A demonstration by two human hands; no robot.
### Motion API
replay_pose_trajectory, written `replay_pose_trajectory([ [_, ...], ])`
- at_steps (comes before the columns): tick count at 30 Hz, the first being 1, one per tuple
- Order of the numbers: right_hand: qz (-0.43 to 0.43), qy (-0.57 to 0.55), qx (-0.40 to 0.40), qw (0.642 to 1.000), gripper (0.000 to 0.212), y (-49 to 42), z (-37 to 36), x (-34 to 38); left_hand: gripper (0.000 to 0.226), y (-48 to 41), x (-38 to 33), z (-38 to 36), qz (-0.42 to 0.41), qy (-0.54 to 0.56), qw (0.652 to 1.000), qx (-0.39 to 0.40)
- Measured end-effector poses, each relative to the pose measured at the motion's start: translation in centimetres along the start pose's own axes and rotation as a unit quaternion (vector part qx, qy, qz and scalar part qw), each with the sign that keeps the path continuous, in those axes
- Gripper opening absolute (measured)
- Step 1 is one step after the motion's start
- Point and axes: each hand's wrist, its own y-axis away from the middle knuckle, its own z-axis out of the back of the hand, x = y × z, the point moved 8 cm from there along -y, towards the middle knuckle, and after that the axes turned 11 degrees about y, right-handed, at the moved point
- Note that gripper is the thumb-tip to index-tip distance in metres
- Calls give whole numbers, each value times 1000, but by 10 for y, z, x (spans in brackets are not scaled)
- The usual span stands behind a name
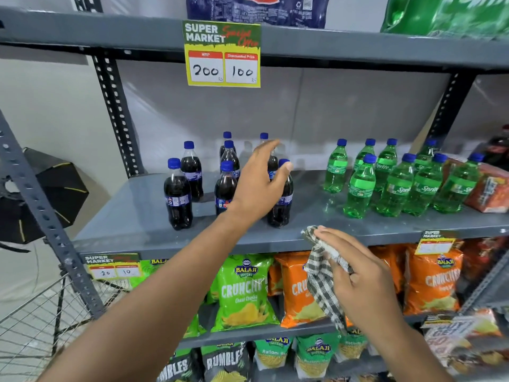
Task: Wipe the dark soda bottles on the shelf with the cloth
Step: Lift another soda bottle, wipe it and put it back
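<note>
Several dark soda bottles (178,197) with blue caps stand on the grey shelf (132,224). My left hand (259,186) reaches over them with fingers spread, holding nothing, just in front of the front right dark bottle (281,210), which it partly hides. My right hand (358,279) is lower, in front of the shelf edge, and grips a black-and-white checked cloth (321,282) that hangs down from it.
Green soda bottles (360,188) crowd the right of the same shelf, next to an orange packet (493,194). A price sign (222,55) hangs from the shelf above. Snack bags (242,293) fill the lower shelves. A wire basket (41,321) sits at the lower left.
</note>
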Motion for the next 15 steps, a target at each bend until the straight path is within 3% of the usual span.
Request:
replay_pose_trajectory([
  [7,-24,3,-11,1000,75,4,14,-10,61,-11,56,-17,185,47,981,38],
  [15,-59,4,0,998,76,15,21,-26,29,-12,64,-30,222,134,964,63],
])
